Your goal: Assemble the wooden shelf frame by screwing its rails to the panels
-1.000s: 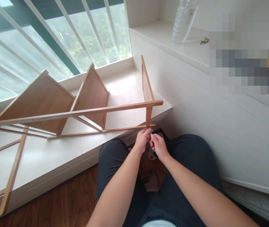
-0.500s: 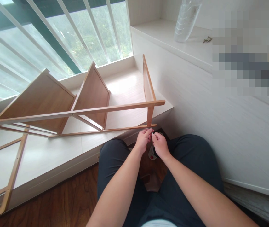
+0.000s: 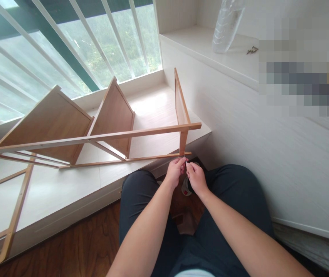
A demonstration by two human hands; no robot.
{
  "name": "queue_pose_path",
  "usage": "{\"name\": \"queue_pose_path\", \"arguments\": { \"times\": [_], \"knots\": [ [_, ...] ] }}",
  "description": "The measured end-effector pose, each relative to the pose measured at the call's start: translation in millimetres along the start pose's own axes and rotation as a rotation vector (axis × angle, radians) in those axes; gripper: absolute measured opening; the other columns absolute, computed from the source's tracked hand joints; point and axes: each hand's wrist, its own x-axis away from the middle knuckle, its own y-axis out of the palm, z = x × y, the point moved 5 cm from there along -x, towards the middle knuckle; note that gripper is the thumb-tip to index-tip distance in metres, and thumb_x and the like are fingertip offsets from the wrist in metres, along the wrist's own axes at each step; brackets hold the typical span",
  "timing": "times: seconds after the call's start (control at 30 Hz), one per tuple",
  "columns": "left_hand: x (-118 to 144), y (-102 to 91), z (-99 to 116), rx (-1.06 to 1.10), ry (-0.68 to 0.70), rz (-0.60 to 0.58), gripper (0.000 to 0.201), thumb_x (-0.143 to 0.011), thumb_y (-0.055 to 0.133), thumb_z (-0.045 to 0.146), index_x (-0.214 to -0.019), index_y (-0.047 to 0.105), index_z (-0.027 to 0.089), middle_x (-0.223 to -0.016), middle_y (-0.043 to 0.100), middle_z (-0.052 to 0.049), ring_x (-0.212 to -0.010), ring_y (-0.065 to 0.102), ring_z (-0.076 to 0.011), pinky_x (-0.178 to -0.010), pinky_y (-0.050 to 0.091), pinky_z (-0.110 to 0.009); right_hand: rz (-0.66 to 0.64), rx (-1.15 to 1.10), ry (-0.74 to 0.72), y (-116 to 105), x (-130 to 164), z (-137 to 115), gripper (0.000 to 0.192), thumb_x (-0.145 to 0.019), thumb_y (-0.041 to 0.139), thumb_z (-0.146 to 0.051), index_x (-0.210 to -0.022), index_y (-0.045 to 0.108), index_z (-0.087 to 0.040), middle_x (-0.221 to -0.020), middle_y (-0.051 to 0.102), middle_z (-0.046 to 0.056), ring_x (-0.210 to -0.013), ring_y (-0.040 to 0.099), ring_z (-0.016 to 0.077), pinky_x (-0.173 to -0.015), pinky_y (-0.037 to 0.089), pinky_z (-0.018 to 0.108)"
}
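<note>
A wooden shelf frame [image 3: 109, 135] with several slatted or flat panels lies on its side on the white ledge. At its right end, just below the lower rail [image 3: 158, 156], both my hands meet in front of a short crosspiece [image 3: 183, 142]. My left hand [image 3: 175, 170] is closed in a pinch against the rail's end; what its fingertips grip is hidden. Fingers curled, my right hand [image 3: 196, 176] grips a thin metal rod [image 3: 186, 162], like a hex key, pointing up to the joint. The rod's tip is too small to make out.
Several screws [image 3: 252, 50] lie on the upper shelf beside a clear plastic bottle [image 3: 228, 27]. A second wooden frame [image 3: 18, 204] leans over the ledge [image 3: 63, 192] at left. Barred windows are behind, and a white panel [image 3: 239, 146] rises on my right.
Almost nothing differs. Both hands stay at the same joint, and the shelf frame keeps its place; the view has shifted very slightly.
</note>
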Motion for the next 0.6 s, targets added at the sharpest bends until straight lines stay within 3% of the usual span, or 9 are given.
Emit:
{"name": "queue_pose_path", "arguments": {
  "times": [0.33, 0.6],
  "knots": [
    [-1.3, -0.4, -1.1, 0.004, 0.015, 0.001, 0.049, -0.06, 0.091, 0.052, -0.082, 0.073, 0.011, -0.058, 0.045, 0.006, -0.051, 0.036, -0.0052, -0.049, 0.025, -0.021, -0.051, -0.111, 0.103, 9.0, -0.1, 8.6, 0.044, -0.095, 0.045, -0.056, -0.063, 0.041, -0.026, -0.049, 0.042, -0.006, -0.042, 0.034, 0.0116, -0.042, 0.027, 0.026],
    [0.0, -0.7, -0.7, -0.002, -0.004, 0.022, 0.051, -0.058, 0.092, 0.052, -0.083, 0.074, 0.011, -0.058, 0.045, 0.006, -0.051, 0.036, -0.0051, -0.05, 0.026, -0.02, 0.011, 0.053, -0.005, -0.6, -1.1, -3.8, 0.04, -0.09, 0.056, -0.05, -0.062, 0.054, -0.022, -0.057, 0.048, -0.003, -0.059, 0.041, 0.0143, -0.059, 0.031, 0.029]
  ]
}}
